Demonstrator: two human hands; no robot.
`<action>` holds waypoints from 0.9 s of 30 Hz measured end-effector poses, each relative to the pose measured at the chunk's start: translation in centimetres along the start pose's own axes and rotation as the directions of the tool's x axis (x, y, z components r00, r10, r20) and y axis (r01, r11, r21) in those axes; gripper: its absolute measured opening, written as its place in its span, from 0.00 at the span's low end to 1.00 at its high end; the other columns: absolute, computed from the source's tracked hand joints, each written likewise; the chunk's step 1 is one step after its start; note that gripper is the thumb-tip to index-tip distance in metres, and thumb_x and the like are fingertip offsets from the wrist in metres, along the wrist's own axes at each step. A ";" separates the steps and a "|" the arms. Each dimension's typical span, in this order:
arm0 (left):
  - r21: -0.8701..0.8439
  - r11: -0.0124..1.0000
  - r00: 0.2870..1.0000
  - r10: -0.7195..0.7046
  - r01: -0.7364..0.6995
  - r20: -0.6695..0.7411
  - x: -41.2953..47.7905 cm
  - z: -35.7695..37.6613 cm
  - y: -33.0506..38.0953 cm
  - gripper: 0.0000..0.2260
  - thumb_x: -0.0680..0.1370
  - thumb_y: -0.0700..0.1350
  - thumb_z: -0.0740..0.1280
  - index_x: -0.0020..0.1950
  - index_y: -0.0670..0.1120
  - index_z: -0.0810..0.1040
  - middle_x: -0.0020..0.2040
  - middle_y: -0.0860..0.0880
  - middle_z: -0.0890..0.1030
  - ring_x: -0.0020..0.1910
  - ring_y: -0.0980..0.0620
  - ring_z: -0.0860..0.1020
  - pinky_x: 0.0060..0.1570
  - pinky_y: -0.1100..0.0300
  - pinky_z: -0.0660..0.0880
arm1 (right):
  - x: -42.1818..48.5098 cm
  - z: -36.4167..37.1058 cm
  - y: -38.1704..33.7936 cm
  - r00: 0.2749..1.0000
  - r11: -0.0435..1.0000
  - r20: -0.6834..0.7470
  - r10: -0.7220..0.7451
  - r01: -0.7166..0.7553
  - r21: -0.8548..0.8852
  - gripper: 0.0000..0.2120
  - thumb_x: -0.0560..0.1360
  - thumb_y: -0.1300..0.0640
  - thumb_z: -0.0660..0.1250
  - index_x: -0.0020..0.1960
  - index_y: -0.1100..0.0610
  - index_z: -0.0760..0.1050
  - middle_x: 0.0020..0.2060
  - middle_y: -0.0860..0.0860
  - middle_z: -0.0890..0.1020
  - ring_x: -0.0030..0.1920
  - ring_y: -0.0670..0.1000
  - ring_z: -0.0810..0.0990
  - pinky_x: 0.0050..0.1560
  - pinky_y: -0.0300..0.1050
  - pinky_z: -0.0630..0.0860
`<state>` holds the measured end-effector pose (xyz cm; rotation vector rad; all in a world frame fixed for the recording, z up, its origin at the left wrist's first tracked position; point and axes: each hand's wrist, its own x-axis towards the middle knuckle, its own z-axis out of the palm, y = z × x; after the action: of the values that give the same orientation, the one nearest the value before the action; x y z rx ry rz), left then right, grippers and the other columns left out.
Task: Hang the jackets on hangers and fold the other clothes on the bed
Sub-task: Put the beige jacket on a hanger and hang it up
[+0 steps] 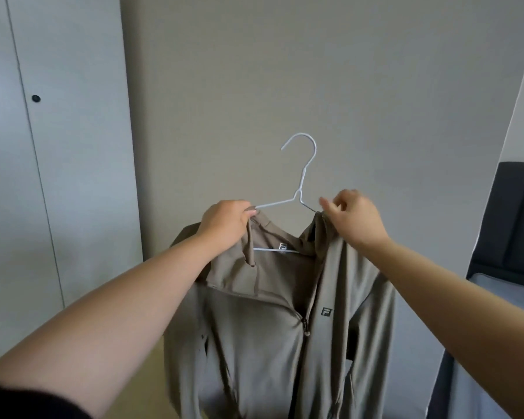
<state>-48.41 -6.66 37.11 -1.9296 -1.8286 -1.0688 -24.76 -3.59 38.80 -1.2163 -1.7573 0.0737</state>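
Jacket point(270, 343) cloth is held at both shoulders: the left hand point(224, 225) curls round the collar edge and the left arm of a white wire hanger point(300, 164), and the right hand point(354, 219) pinches the fabric where it meets the hanger's right arm. Beige and partly unzipped, the jacket hangs in the air before a plain grey wall point(375, 86). A pale wardrobe door point(58, 146) stands to the left, and a bed point(502, 291) lies at the right edge.
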 end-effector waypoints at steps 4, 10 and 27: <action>0.015 0.999 1.000 -0.028 0.029 -0.008 -0.7 1.3 0.5 0.15 0.80 0.49 0.60 0.34 0.48 0.66 0.34 0.48 0.72 0.36 0.45 0.69 0.32 0.56 0.58 | 0.4 0.1 -0.5 0.953 0.921 0.300 0.043 0.079 -0.383 0.01 0.71 0.61 0.64 0.43 0.58 0.71 0.38 0.54 0.78 0.38 0.55 0.75 0.34 0.41 0.69; 0.049 0.997 0.997 0.059 -0.056 -0.059 -1.9 2.1 -1.3 0.11 0.80 0.46 0.61 0.42 0.42 0.76 0.40 0.41 0.81 0.42 0.39 0.77 0.35 0.58 0.61 | 1.7 -1.9 -0.1 0.883 0.483 0.234 0.406 -0.425 0.765 0.12 0.75 0.70 0.63 0.35 0.61 0.72 0.33 0.56 0.74 0.28 0.50 0.76 0.23 0.37 0.76; -0.082 0.938 0.927 0.316 -0.338 -0.201 -2.3 1.5 1.0 0.07 0.76 0.35 0.66 0.39 0.34 0.75 0.36 0.38 0.77 0.37 0.41 0.77 0.36 0.55 0.69 | 0.7 -1.1 -0.2 0.335 0.976 0.930 0.151 -0.198 -0.087 0.12 0.78 0.54 0.64 0.48 0.64 0.77 0.33 0.51 0.77 0.32 0.46 0.73 0.34 0.36 0.70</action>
<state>-46.82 -7.57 34.81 -2.0302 -1.3132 -1.2121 -24.12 -3.69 39.94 -1.4439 -2.5493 1.1793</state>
